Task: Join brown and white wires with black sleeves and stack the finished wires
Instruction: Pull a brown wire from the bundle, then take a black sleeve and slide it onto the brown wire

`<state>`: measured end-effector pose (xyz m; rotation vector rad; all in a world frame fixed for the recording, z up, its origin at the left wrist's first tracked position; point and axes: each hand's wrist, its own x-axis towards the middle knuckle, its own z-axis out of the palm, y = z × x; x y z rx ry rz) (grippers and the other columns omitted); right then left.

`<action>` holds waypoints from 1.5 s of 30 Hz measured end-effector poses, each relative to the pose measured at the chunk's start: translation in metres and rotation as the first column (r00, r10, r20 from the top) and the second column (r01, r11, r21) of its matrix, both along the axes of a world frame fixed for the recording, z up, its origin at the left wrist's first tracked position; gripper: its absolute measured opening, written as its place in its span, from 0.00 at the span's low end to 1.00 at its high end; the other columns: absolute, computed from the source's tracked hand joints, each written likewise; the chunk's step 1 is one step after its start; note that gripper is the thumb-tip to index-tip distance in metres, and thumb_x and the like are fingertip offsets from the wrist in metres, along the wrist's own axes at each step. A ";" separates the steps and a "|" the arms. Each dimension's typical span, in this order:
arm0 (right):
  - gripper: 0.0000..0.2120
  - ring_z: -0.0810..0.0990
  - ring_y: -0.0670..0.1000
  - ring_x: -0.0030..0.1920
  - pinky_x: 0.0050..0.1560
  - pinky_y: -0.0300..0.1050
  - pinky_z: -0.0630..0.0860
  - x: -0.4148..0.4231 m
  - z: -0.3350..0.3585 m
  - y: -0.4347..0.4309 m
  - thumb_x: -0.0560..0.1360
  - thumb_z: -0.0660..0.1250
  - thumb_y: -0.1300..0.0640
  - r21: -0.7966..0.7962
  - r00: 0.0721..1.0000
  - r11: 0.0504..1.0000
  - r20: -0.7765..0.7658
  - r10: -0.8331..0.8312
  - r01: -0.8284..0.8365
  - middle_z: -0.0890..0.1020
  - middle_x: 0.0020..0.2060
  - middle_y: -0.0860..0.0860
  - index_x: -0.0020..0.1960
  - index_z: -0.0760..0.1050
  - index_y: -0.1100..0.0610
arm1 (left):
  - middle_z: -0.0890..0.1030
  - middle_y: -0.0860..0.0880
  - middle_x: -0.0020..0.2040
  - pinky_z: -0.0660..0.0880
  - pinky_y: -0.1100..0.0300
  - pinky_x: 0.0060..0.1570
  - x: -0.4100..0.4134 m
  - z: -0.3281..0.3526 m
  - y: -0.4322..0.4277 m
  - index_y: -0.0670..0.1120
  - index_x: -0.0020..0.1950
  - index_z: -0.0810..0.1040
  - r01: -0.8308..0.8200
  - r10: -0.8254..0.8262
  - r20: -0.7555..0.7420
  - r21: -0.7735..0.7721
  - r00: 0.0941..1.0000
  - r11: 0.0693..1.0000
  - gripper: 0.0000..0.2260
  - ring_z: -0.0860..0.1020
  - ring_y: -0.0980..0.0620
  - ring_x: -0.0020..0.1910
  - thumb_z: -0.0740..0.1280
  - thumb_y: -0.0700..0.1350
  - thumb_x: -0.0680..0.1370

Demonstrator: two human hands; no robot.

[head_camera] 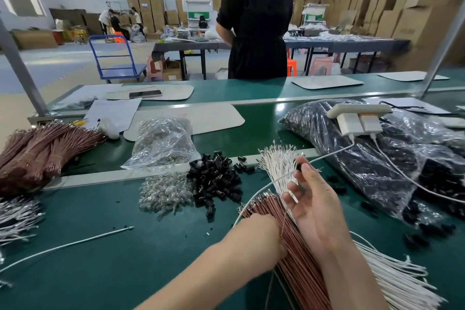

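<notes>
My right hand (313,205) is raised over the wire bundles, pinching a black sleeve (299,168) at its fingertips, with a white wire (261,190) running through it. My left hand (261,239) reaches into the brown wire bundle (297,254) and grips a thin brown wire (283,221) that rises from it. A fanned bundle of white wires (276,161) lies behind the brown one. Loose black sleeves (216,178) are heaped in the middle of the green bench (125,246).
Metal terminals (163,194) lie left of the sleeves, a clear bag (163,146) behind them. Tied brown bundles (37,156) and white wires (17,219) sit far left. A single white wire (75,241) lies in front. A bag of sleeves (377,158) carries chargers (357,121). A person (256,27) stands opposite.
</notes>
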<state>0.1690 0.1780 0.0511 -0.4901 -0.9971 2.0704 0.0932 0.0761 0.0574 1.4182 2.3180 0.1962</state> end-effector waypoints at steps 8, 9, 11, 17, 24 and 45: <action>0.12 0.80 0.46 0.36 0.38 0.41 0.81 -0.013 0.014 -0.017 0.73 0.72 0.52 -0.029 0.988 0.993 -0.113 0.110 -0.113 0.82 0.40 0.50 0.53 0.85 0.55 | 0.81 0.49 0.33 0.74 0.61 0.26 -0.067 0.038 -0.067 0.41 0.48 0.76 -0.630 0.021 0.708 0.615 0.706 0.474 0.08 0.78 0.52 0.28 0.64 0.45 0.83; 0.10 0.80 0.47 0.36 0.38 0.41 0.81 -0.019 0.015 -0.023 0.72 0.72 0.53 -0.019 0.984 0.988 -0.104 0.148 -0.150 0.82 0.39 0.50 0.52 0.85 0.55 | 0.82 0.47 0.35 0.75 0.62 0.26 -0.069 0.034 -0.075 0.41 0.49 0.76 -0.721 -0.061 0.781 0.600 0.621 0.347 0.07 0.79 0.51 0.29 0.65 0.44 0.82; 0.09 0.80 0.47 0.36 0.38 0.41 0.81 -0.033 0.014 -0.038 0.72 0.71 0.56 0.014 0.973 0.973 -0.040 0.229 -0.228 0.82 0.39 0.52 0.51 0.86 0.55 | 0.85 0.43 0.41 0.76 0.62 0.27 -0.071 0.017 -0.088 0.42 0.50 0.77 -0.831 -0.183 0.844 0.532 0.504 0.162 0.07 0.81 0.50 0.32 0.66 0.46 0.78; 0.15 0.85 0.52 0.46 0.45 0.42 0.82 -0.055 -0.006 -0.065 0.70 0.70 0.61 0.026 0.957 0.957 0.041 0.287 -0.289 0.84 0.47 0.58 0.55 0.86 0.53 | 0.86 0.38 0.50 0.79 0.59 0.29 -0.072 -0.032 -0.104 0.48 0.48 0.82 -0.893 -0.249 0.866 0.451 0.434 0.013 0.06 0.84 0.47 0.37 0.66 0.46 0.76; 0.15 0.85 0.56 0.55 0.50 0.41 0.82 -0.064 -0.017 -0.068 0.71 0.69 0.64 -0.105 0.959 0.954 -0.069 0.275 -0.281 0.85 0.52 0.61 0.56 0.85 0.57 | 0.86 0.40 0.51 0.80 0.59 0.32 -0.078 -0.044 -0.105 0.45 0.53 0.77 -0.840 -0.138 0.840 0.537 0.524 0.081 0.09 0.84 0.46 0.39 0.65 0.49 0.77; 0.14 0.85 0.56 0.55 0.50 0.39 0.82 -0.067 -0.029 -0.063 0.69 0.71 0.66 -0.080 0.960 0.959 -0.096 0.264 -0.272 0.86 0.52 0.59 0.53 0.85 0.58 | 0.86 0.41 0.51 0.80 0.58 0.33 -0.079 -0.049 -0.104 0.43 0.53 0.76 -0.846 -0.134 0.856 0.516 0.500 0.137 0.10 0.84 0.46 0.40 0.66 0.48 0.77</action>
